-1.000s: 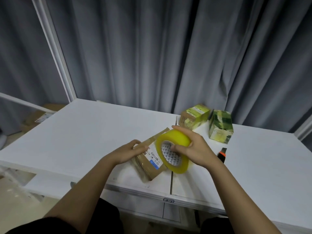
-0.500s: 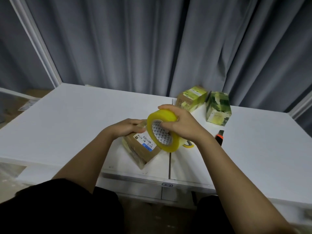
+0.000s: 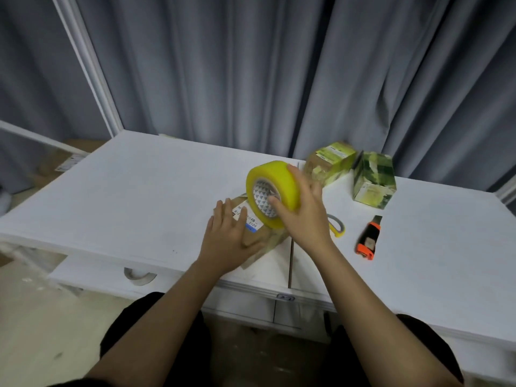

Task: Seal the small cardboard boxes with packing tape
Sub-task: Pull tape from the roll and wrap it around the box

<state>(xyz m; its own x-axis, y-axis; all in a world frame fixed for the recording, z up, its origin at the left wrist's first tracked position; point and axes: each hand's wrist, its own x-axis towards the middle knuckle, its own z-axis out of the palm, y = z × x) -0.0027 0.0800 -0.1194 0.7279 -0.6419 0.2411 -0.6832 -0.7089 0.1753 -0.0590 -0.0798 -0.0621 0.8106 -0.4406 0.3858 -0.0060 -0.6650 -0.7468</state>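
A small flat brown cardboard box (image 3: 252,236) with a white printed label on its top lies on the white surface (image 3: 139,196), close to the near edge and just left of the seam that splits the surface in two. The left hand (image 3: 227,237) rests palm-down on the box's near-left part, fingers spread and laid flat, covering much of the top and reaching the label's edge. Directly above the box's far-right end, the right hand (image 3: 303,212) grips a wide roll of yellow packing tape (image 3: 272,192) held on edge, thumb tip hooked at the patterned cardboard core and fingers wrapped over the outer band; the roll's lower rim is at the box top, though whether it touches cannot be told. Clear tape appears to lie over the box's right end. Just right of the right hand a smaller yellow-rimmed tape ring (image 3: 336,226) lies flat, partly hidden by the wrist. Farther right lies an orange and black utility knife (image 3: 368,237). Toward the far edge stand two green-patterned cartons: a brown and green one (image 3: 329,162) and, to its right, a green leaf-printed one (image 3: 374,180). Grey curtains (image 3: 251,65) hang behind.
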